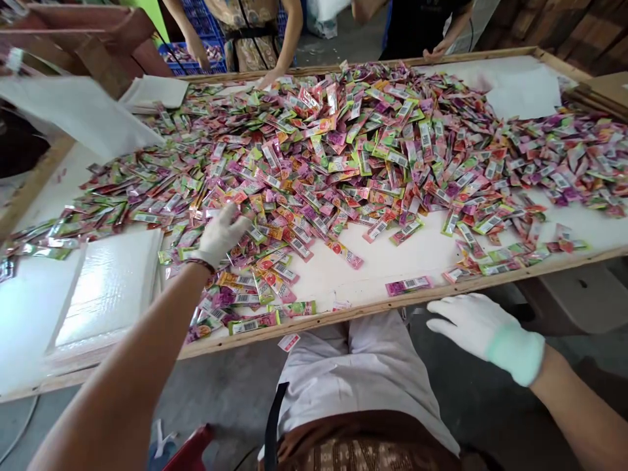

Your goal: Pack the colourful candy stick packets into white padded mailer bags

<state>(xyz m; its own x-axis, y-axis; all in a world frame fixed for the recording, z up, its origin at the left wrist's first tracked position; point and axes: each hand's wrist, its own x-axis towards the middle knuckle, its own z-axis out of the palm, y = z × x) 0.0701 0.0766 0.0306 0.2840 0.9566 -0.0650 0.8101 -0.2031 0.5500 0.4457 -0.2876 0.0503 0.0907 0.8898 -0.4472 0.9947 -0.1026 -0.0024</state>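
Observation:
A wide heap of small printed sachets (314, 163), pink, green, purple and orange, covers much of the white tabletop (383, 261). My left hand (220, 235), in a white glove, touches sachets at the near left side of the heap. Its thumb stands apart from the fingers, and I see no sachet lifted in it. My right hand (478, 327), gloved in white with a pale green cuff, hangs just off the table's near edge. Its fingers are stretched and hold nothing. A single purple sachet (409, 285) lies on the table close to that hand.
A stack of clear plastic bags (110, 281) lies at the near left. White sheets (523, 91) rest at the far right. A wooden rim (343, 314) edges the table. Two people stand across it, with a blue crate (213, 62) behind. A blurred white sheet (78, 111) shows at the left.

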